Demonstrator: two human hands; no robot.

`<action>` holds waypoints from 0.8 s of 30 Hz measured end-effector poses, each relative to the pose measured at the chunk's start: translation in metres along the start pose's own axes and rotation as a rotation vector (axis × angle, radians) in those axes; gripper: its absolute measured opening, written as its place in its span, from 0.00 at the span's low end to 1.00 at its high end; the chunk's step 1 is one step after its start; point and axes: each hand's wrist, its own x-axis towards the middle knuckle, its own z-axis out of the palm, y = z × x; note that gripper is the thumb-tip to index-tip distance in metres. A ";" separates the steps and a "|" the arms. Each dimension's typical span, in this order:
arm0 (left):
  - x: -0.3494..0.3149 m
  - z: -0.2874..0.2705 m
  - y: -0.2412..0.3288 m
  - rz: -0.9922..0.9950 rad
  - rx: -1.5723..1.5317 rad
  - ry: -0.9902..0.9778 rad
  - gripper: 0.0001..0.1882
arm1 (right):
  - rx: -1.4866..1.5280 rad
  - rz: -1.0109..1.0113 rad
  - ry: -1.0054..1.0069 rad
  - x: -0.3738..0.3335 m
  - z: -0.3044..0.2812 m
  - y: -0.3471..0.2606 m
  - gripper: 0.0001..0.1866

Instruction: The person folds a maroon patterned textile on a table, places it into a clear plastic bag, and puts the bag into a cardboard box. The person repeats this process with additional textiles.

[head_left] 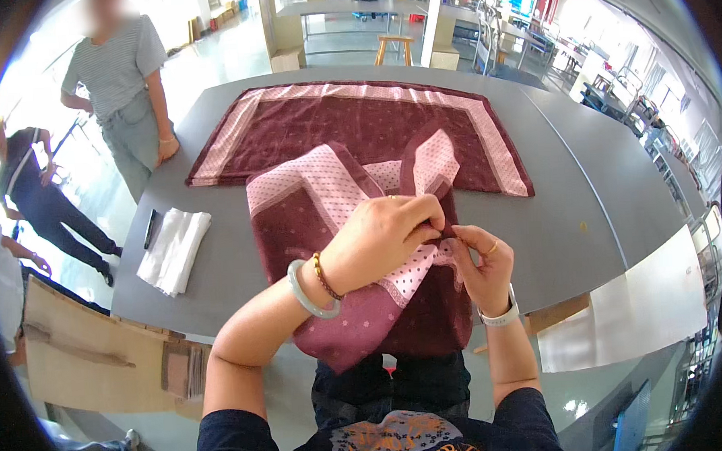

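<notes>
A bunched maroon and pink patterned cloth (327, 187) hangs over the near edge of the grey table, part of it lying toward my lap. My left hand (397, 224) reaches across from the left, its fingers closed on a gathered maroon edge of that cloth. Close beside it on the right, my right hand (483, 256) pinches the same cloth between thumb and fingers. The spot between my fingertips is partly hidden. Behind the bunched cloth, a second maroon cloth (316, 123) with a pink border lies spread out flat.
The grey table (555, 241) has a folded white cloth (175, 251) at its left, with a black pen (150, 229) beside it. A person in a striped shirt (124, 66) stands at the far left corner, others farther left. A wooden stool (393, 47) stands beyond the table.
</notes>
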 end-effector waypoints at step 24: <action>0.043 -0.409 -0.088 0.026 0.290 0.851 0.09 | -0.701 -0.086 0.124 0.179 -0.321 -0.054 0.17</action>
